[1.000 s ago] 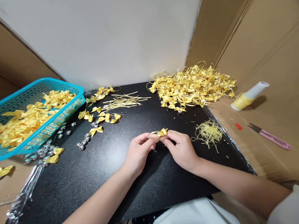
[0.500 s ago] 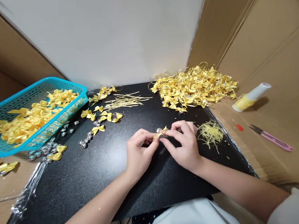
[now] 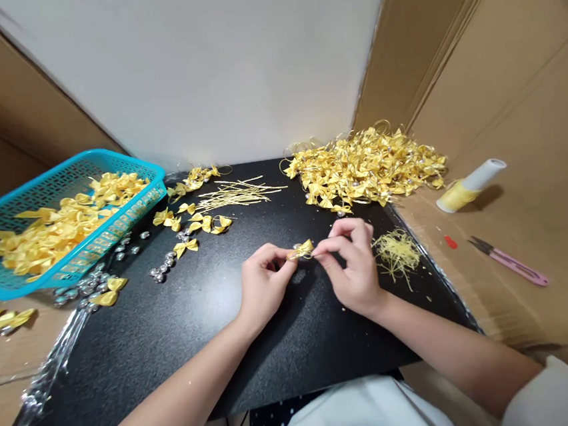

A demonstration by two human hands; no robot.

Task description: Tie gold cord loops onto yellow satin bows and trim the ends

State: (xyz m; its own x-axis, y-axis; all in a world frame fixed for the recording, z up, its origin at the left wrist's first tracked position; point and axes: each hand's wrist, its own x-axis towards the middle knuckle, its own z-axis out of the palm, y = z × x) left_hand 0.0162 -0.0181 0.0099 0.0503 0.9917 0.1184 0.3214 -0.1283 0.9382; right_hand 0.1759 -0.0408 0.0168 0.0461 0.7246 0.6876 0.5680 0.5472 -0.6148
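Observation:
My left hand [image 3: 266, 283] is closed in a pinch on the left end of a small yellow ribbon bow [image 3: 303, 248] above the black table. A silvery bell partly shows at the bow's back edge. To the right of it, my right hand [image 3: 352, 270] has thumb and forefinger pressed together at the bow's right end; whatever is between those fingertips is too small to make out. Beyond the hands lie loose yellow bows [image 3: 185, 248], silver bells [image 3: 163, 268] and a bundle of thin yellow cords [image 3: 239, 192].
A blue basket [image 3: 69, 277] of yellow bows stands at the left. At the back right is a heap of bows with looped cords [image 3: 365, 168]. Cord scraps [image 3: 397, 252], pink thread snips [image 3: 512, 262], a red needle threader [image 3: 450, 242] and a white tube [image 3: 481, 177] lie to the right.
My right fingers have drawn back slightly to the right from the bow. More of the bow now shows, its yellow loops turned up in my left fingers.

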